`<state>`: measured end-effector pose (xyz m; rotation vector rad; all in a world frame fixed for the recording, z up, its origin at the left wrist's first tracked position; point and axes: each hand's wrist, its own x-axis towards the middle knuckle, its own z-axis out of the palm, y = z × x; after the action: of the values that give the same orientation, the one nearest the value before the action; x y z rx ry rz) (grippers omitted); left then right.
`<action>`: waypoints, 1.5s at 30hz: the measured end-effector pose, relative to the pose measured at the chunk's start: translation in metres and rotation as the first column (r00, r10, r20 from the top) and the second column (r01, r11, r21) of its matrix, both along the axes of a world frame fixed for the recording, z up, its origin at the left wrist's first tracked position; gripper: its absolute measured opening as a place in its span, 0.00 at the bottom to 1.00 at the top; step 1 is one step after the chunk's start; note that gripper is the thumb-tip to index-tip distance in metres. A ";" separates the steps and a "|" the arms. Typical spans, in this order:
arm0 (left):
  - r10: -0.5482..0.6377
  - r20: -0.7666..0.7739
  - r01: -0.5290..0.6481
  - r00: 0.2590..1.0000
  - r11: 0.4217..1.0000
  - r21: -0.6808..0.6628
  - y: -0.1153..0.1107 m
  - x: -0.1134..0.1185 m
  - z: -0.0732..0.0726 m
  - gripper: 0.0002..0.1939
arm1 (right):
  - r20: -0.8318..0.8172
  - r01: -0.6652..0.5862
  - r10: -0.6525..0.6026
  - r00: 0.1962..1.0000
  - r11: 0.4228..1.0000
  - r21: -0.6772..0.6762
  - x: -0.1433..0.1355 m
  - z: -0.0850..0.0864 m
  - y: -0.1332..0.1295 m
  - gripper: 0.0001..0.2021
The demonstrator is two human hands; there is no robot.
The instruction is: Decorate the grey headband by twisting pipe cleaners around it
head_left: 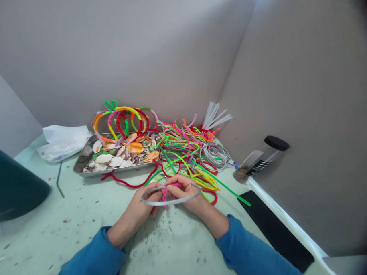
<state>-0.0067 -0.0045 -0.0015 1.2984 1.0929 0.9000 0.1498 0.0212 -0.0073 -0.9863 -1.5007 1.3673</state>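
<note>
My left hand (145, 202) is closed on a thin grey hoop, which looks like a headband (173, 202), above the near part of the table. A pink pipe cleaner (165, 197) crosses the band and hangs down between my hands. My right hand (189, 194) pinches the upper part of this pipe cleaner, and the band's right end passes over that hand. The left fingertips are partly hidden behind the band. Just beyond my hands lies a tangle of coloured pipe cleaners (183, 143).
A metal tray (119, 173) of seashells (116, 162) stands at the back left, with fuzzy wrapped headbands (127, 109) resting on it. To the right are grey hoops (216, 154), a leaning clear jar (261, 158) and a black strip (276, 233). A dark green cylinder (13, 183) stands left.
</note>
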 end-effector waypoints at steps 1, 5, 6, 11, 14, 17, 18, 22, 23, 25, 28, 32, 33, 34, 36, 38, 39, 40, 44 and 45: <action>-0.003 -0.004 0.003 1.000 1.000 0.012 0.000 0.000 0.001 0.11 | -0.010 -0.004 0.004 1.000 1.000 -0.004 0.000 -0.001 0.000 0.05; 0.004 -0.010 -0.003 1.000 0.996 0.092 -0.002 0.003 0.004 0.11 | -0.019 0.003 -0.003 1.000 1.000 0.002 0.002 -0.003 0.002 0.05; 0.016 -0.020 -0.013 1.000 0.993 0.117 -0.002 0.003 0.003 0.11 | -0.016 0.008 -0.008 1.000 1.000 0.000 0.002 -0.003 0.002 0.05; 0.068 -0.081 -0.048 0.994 0.972 0.229 0.002 0.001 -0.008 0.10 | -0.049 -0.051 0.051 0.997 0.999 0.012 0.005 -0.009 0.005 0.06; 0.091 -0.111 -0.060 0.990 0.964 0.259 0.004 0.000 -0.013 0.10 | -0.054 -0.075 0.076 0.996 0.997 0.023 0.007 -0.012 0.006 0.07; 0.101 -0.122 -0.064 0.987 0.959 0.275 0.004 0.000 -0.013 0.09 | -0.064 -0.077 0.079 0.995 0.997 0.031 0.007 -0.012 0.005 0.07; 0.102 -0.126 -0.064 0.987 0.959 0.278 0.004 0.000 -0.012 0.09 | -0.069 -0.077 0.079 0.994 0.996 0.034 0.007 -0.011 0.005 0.07; 0.130 -0.148 -0.083 0.980 0.954 0.289 0.002 0.001 -0.005 0.09 | -0.063 -0.075 0.076 0.995 0.997 0.013 0.005 -0.008 0.004 0.08; 0.142 -0.153 -0.093 0.978 0.954 0.286 0.002 0.001 -0.004 0.08 | -0.065 -0.071 0.071 0.995 0.997 0.003 0.005 -0.007 0.004 0.07; 0.156 -0.161 -0.108 0.974 0.956 0.274 0.001 0.001 -0.002 0.09 | -0.061 -0.054 0.054 0.997 0.999 -0.002 0.004 -0.006 0.003 0.06; 0.158 -0.167 -0.108 0.973 0.956 0.272 0.002 0.001 -0.003 0.10 | -0.044 -0.016 0.017 0.999 0.999 0.041 0.003 -0.007 0.003 0.05; 0.132 -0.169 -0.082 0.977 0.958 0.273 0.003 0.000 -0.004 0.11 | -0.078 -0.035 0.038 0.996 0.999 0.042 0.002 -0.009 0.003 0.06; 0.127 -0.168 -0.078 0.978 0.960 0.269 0.003 0.000 -0.004 0.11 | -0.086 -0.042 0.045 0.995 0.998 0.037 0.002 -0.010 0.003 0.07; 0.126 -0.166 -0.079 0.978 0.961 0.266 0.003 0.000 -0.004 0.11 | -0.090 -0.042 0.045 0.995 0.998 0.039 0.002 -0.010 0.003 0.07; 0.134 -0.165 -0.086 0.977 0.960 0.267 0.003 0.000 -0.004 0.11 | -0.081 -0.033 0.038 0.996 0.998 0.062 0.001 -0.010 0.003 0.07; 0.149 -0.169 -0.099 0.974 0.958 0.271 0.004 0.000 -0.005 0.10 | -0.066 -0.029 0.035 0.997 0.995 0.092 0.001 -0.011 0.003 0.07; 0.158 -0.171 -0.108 0.973 0.957 0.271 0.004 0.000 -0.005 0.11 | -0.061 -0.028 0.035 0.998 0.994 0.103 0.001 -0.011 0.003 0.07; 0.165 -0.170 -0.115 0.971 0.956 0.269 0.004 0.001 -0.005 0.11 | -0.057 -0.027 0.034 0.998 0.994 0.110 0.001 -0.012 0.003 0.07; 0.182 -0.165 -0.137 0.969 0.958 0.251 0.004 0.001 -0.005 0.11 | -0.032 -0.011 0.015 0.999 0.991 0.133 0.001 -0.011 0.003 0.06; 0.184 -0.170 -0.139 0.968 0.959 0.247 0.004 0.001 -0.004 0.11 | -0.019 -0.008 0.011 1.000 0.989 0.147 0.001 -0.010 0.002 0.06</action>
<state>-0.0056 -0.0006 -0.0054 1.5302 1.2879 1.0679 0.1513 0.0235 -0.0173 -0.8722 -1.5685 1.2503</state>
